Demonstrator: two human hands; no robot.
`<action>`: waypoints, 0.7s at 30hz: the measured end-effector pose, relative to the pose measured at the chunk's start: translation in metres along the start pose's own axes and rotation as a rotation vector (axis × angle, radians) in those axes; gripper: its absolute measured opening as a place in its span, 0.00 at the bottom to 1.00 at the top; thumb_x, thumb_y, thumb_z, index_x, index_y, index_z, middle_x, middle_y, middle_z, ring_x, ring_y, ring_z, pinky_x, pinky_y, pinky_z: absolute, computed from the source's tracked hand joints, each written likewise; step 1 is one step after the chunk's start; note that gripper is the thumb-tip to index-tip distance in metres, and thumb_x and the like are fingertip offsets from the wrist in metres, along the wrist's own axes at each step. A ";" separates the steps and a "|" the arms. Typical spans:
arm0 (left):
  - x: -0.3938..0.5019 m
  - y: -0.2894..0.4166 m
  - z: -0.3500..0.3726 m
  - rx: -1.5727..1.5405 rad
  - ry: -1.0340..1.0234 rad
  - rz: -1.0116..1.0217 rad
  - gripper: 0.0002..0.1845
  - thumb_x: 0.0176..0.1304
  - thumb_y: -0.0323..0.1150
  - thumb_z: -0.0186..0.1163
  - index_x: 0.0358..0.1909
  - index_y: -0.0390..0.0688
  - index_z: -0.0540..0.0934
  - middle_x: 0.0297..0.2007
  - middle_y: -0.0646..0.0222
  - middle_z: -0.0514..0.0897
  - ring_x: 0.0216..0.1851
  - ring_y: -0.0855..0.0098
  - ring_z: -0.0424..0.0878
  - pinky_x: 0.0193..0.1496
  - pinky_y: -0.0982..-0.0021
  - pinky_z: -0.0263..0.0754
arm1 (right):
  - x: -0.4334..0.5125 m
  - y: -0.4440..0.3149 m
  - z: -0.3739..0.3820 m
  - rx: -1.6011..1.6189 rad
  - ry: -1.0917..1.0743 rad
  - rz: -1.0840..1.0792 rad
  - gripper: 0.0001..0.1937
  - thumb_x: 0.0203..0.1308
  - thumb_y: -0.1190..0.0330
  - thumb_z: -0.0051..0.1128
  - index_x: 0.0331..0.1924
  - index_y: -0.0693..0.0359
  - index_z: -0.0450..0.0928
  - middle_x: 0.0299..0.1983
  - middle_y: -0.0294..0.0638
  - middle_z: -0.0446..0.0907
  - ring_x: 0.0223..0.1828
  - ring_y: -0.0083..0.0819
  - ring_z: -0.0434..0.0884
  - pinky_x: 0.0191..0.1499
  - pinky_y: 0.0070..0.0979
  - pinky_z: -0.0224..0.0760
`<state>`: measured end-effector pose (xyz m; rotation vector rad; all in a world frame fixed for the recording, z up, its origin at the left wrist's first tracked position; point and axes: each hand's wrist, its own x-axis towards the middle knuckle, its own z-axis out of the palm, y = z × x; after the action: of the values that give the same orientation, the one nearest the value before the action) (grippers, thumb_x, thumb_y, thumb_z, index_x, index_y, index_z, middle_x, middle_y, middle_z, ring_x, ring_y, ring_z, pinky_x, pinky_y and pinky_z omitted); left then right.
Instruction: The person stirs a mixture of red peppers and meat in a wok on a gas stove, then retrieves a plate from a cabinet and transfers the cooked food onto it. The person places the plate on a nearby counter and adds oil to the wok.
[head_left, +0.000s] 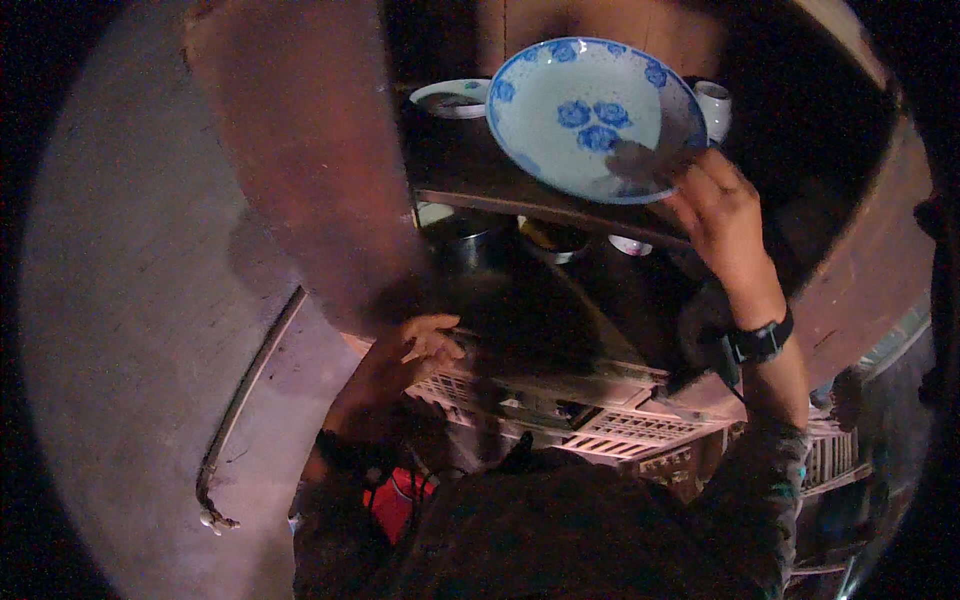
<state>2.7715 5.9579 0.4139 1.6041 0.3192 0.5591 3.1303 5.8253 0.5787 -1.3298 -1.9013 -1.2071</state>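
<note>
My right hand (716, 202) grips the near right rim of a white plate (600, 82) with blue flowers, held tilted over a dark wooden shelf (457, 157). A dark shadow falls across the plate beside my fingers. Behind the plate, to its left, a smaller white dish (450, 101) rests on the shelf. A white ceramic cup (712, 109) shows past the plate's right edge, partly hidden. Lower down at the left, my left hand (431, 341) is empty with its fingers spread, next to the dark lower compartment.
In the compartment below are a dark metal pot (472, 244), a bowl (559, 247) and a small white bowl (631, 245). A reddish-brown wooden panel (322, 142) borders the shelf at left. A slatted wooden lattice (637, 431) lies nearer me. A stick-like rod (251, 386) is at left.
</note>
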 end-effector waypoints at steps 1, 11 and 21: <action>0.006 -0.003 0.002 -0.038 -0.041 0.012 0.30 0.63 0.36 0.58 0.64 0.38 0.63 0.47 0.60 0.79 0.45 0.71 0.77 0.54 0.70 0.69 | -0.009 -0.006 -0.008 0.015 -0.016 -0.008 0.11 0.46 0.71 0.66 0.36 0.60 0.78 0.38 0.44 0.77 0.37 0.46 0.79 0.39 0.36 0.77; 0.017 0.012 0.029 -0.372 -0.159 0.276 0.44 0.58 0.57 0.57 0.67 0.36 0.57 0.59 0.54 0.70 0.54 0.65 0.72 0.60 0.63 0.65 | -0.055 -0.060 -0.025 0.315 -0.235 -0.152 0.16 0.36 0.77 0.62 0.36 0.59 0.83 0.40 0.41 0.80 0.37 0.37 0.80 0.38 0.30 0.77; -0.087 0.007 0.010 -0.475 0.554 -0.140 0.31 0.52 0.38 0.59 0.59 0.37 0.69 0.53 0.59 0.78 0.51 0.59 0.78 0.53 0.57 0.75 | 0.000 -0.121 0.022 0.792 -0.324 -0.313 0.08 0.52 0.64 0.60 0.36 0.54 0.80 0.41 0.33 0.79 0.37 0.36 0.81 0.38 0.31 0.78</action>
<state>2.7023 5.9035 0.4063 0.9426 0.6515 0.8935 3.0208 5.8300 0.5240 -0.8327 -2.5005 -0.2576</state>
